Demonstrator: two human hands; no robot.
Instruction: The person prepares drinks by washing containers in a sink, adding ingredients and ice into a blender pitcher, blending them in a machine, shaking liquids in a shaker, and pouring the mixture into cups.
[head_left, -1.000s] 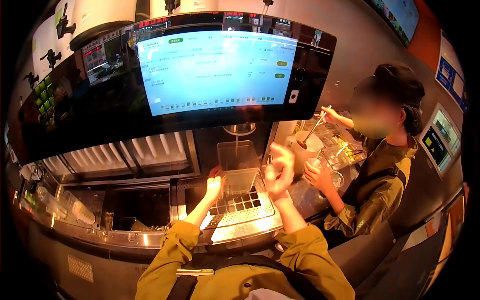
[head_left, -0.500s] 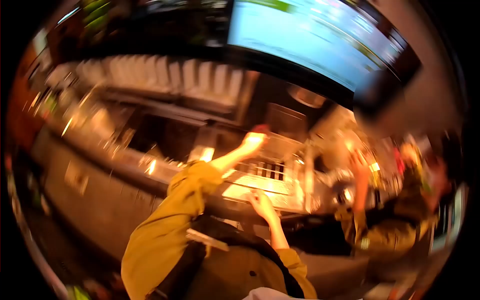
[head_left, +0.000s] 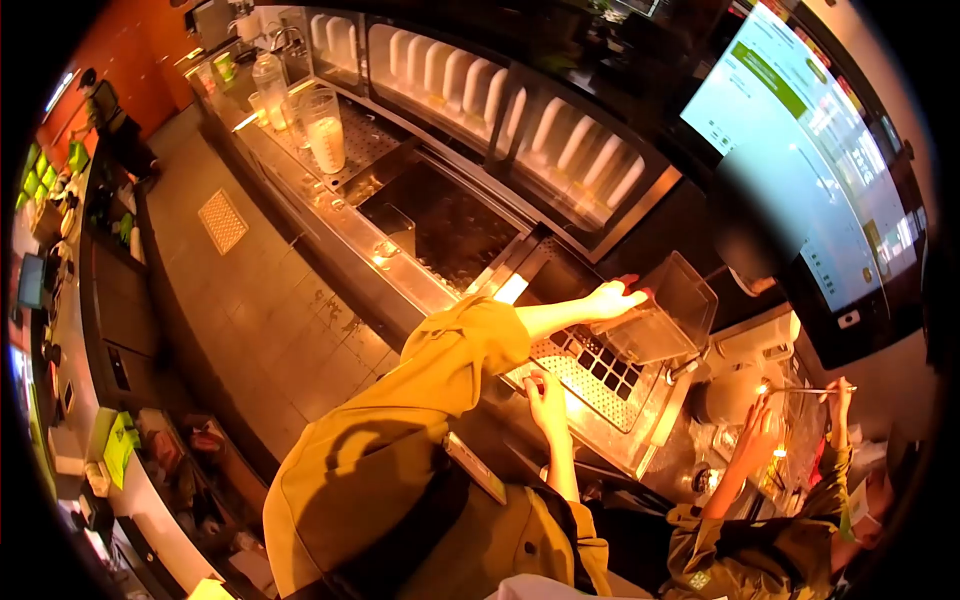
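My left hand is closed on the near rim of a clear rectangular container, which is tilted over the perforated metal drain tray. Part of the container's side lies behind my fingers. Lower down, my right hand hovers by the counter's front edge, its fingers curled together. Whether anything is inside them cannot be seen. The two hands are apart.
At the right, a co-worker's hands are near a pot and a long spoon. A large screen hangs above. A sink and clear pitchers are on the left. Another person stands far back.
The view has swung left, showing the floor and left counter. My right hand has dropped from beside the container to the counter's front edge, its fingers now curled. My left hand stays at the container.
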